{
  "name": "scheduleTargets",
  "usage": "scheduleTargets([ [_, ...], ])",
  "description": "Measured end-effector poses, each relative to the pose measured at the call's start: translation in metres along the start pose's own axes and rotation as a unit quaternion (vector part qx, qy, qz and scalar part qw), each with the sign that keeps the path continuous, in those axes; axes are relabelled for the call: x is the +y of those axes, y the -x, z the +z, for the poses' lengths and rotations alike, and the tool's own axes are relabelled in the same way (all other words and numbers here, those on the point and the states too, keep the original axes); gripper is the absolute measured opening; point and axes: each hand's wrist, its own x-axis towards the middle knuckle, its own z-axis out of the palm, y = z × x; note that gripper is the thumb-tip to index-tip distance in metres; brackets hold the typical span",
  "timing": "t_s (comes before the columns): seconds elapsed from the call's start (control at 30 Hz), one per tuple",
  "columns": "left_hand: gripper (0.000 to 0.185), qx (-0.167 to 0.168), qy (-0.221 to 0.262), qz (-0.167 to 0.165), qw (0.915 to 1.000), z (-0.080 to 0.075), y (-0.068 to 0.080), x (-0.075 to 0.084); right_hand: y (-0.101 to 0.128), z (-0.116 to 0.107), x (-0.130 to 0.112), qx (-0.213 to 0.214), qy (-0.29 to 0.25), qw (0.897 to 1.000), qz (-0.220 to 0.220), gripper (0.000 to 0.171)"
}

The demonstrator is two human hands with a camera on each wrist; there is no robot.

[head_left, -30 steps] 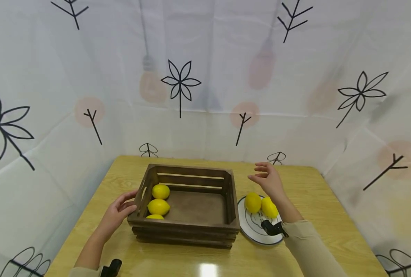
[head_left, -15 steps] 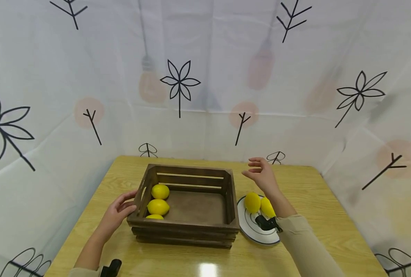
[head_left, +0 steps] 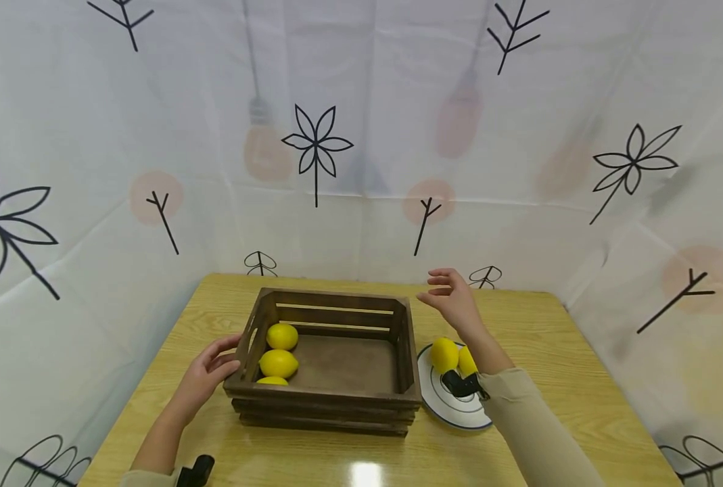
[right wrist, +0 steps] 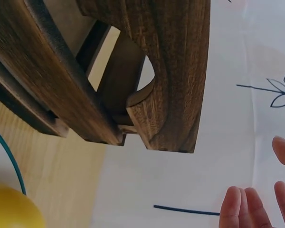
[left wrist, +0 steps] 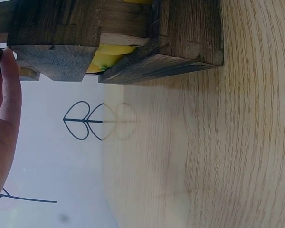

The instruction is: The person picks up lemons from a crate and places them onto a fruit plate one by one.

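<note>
A dark wooden crate point(head_left: 327, 399) stands on the table with three lemons point(head_left: 278, 363) along its left side. My left hand point(head_left: 210, 373) rests against the crate's left end point(left wrist: 52, 57), fingers straight. My right hand point(head_left: 452, 301) hovers empty above the crate's far right corner, fingers loosely spread point(right wrist: 256, 206). Below that wrist, a white plate point(head_left: 440, 402) with dark rings carries two lemons point(head_left: 444, 354). The right wrist view shows the crate's right end with its handle cut-out point(right wrist: 171, 71) and a piece of lemon point(right wrist: 9, 211).
The wooden table point(head_left: 538, 338) is walled in on three sides by a white patterned cloth point(head_left: 361, 135). Bare tabletop lies in front of the crate and to the right of the plate.
My right hand has drifted left and slightly upward, from above the plate toward the crate's far right corner. The left hand, crate and lemons have stayed put.
</note>
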Motion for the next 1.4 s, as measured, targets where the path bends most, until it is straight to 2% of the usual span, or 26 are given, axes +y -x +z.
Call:
scheduleTargets([
  [0.5, 0.046, 0.001, 0.0, -0.002, 1.0, -0.001, -0.001, 0.0, -0.008, 0.014, -0.017, -0.015, -0.015, 1.0, -0.01, 0.049],
  [0.93, 0.046, 0.002, 0.004, -0.004, 1.0, -0.001, -0.002, -0.001, -0.013, 0.024, -0.029, -0.02, -0.019, 0.999, -0.034, 0.049],
  [1.4, 0.047, -0.004, 0.01, -0.003, 0.9999, 0.0, -0.001, 0.0, -0.013, 0.035, -0.046, -0.036, -0.037, 0.998, -0.032, 0.048],
])
